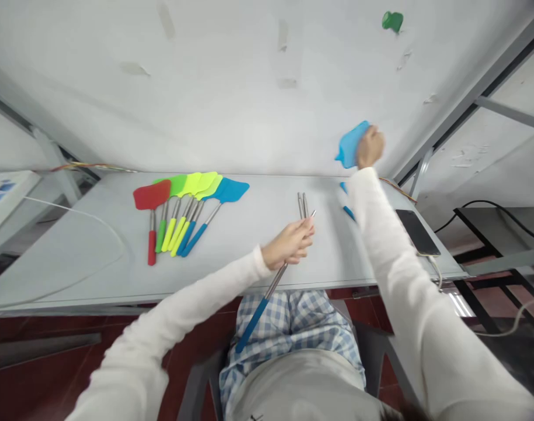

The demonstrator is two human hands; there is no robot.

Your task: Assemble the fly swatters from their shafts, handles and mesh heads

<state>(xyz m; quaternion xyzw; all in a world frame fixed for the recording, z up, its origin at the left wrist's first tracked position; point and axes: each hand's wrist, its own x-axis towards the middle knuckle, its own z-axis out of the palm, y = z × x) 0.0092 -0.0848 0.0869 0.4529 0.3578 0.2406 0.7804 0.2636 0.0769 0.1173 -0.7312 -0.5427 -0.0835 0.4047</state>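
My left hand (290,242) is closed around a metal rod with a blue grip, a telescopic fly swatter handle (255,321). It slants down over my lap, its bare metal tip poking out above my fingers. Raised before the wall, my right hand (371,146) pinches a loose blue fly swatter head (351,145), slightly blurred. Two more metal rods (302,203) show just beyond my left hand, their lower ends hidden. Behind my right forearm, blue parts (349,213) lie on the table, mostly covered. Several fly swatters with heads fitted lie fanned at left, including a red one (152,199).
A phone (416,231) with a white cable rests on the table (118,234) at right. The wall (232,105) rises directly behind the table. A white cable crosses the left side, near a white box (6,196). Metal frame bars flank both ends.
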